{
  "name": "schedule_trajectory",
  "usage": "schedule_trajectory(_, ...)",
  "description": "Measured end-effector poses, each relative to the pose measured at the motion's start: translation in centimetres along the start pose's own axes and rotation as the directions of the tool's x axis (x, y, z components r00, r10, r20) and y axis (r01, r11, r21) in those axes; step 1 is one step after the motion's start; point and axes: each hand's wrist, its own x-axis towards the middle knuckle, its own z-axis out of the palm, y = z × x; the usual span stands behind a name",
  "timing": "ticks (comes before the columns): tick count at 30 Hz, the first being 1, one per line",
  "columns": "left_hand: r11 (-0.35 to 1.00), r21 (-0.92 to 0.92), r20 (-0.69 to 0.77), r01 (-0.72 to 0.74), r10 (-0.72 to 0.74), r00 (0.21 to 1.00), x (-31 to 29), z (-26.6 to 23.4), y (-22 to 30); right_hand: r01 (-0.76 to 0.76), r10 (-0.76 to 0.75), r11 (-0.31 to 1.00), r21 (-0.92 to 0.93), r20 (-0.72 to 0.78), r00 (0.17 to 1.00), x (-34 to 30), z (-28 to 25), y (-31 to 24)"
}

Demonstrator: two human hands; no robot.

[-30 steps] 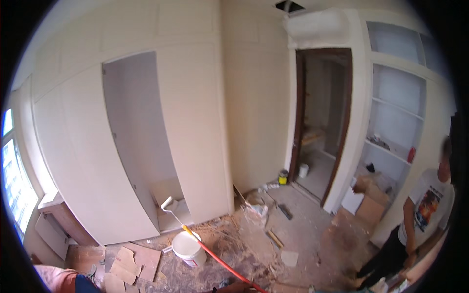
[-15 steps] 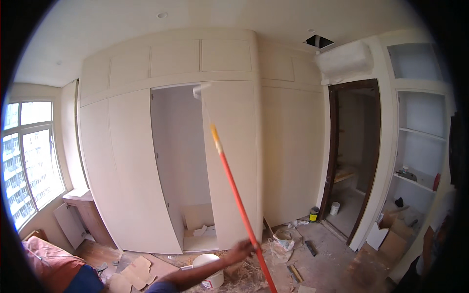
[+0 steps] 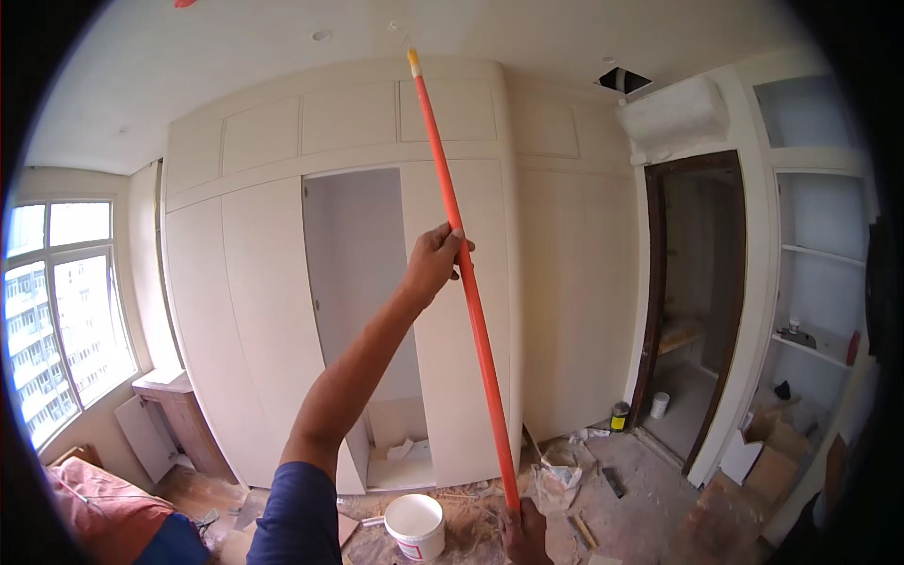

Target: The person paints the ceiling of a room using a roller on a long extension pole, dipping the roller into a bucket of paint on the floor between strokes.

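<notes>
A paint roller on a long red pole (image 3: pixel 477 325) slants up in front of me. Its yellow-and-white neck and pale roller head (image 3: pixel 399 28) reach the ceiling, where the head is hard to make out against the white; whether it touches cannot be told. My left hand (image 3: pixel 441 254) is closed around the pole near its middle, arm raised. Low down, my right hand (image 3: pixel 524 535) grips the pole's lower end, partly cut off by the lower edge. Just left of that hand, a white bucket (image 3: pixel 414 525) stands on the floor.
A built-in wardrobe (image 3: pixel 268 292) with one open bay fills the wall ahead. To the right are a dark-framed doorway (image 3: pixel 647 311), shelves (image 3: pixel 821 252) and cardboard (image 3: pixel 777 452). Debris and a plastic bag (image 3: pixel 559 471) litter the floor. A window (image 3: pixel 85 311) is at left.
The roller has gone up from the wardrobe front to the ceiling. My left hand has risen with the pole, and my right hand has come into view at its lower end.
</notes>
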Motion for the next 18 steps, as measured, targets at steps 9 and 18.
schedule_trajectory(9, 0.996, 0.020, -0.077, -0.086, 0.087, 0.993, 6.5, -2.5, 1.2, 0.160, -0.161, 0.987, -0.034, -0.038, 0.986, 10.7, 5.0, -5.6)
schedule_trajectory(18, 0.990, 0.037, -0.081, -0.135, 0.137, 0.987, 10.4, -5.8, -0.7, 0.254, -0.254, 0.967, 0.024, -0.013, 0.967, 19.4, 9.0, -6.6)
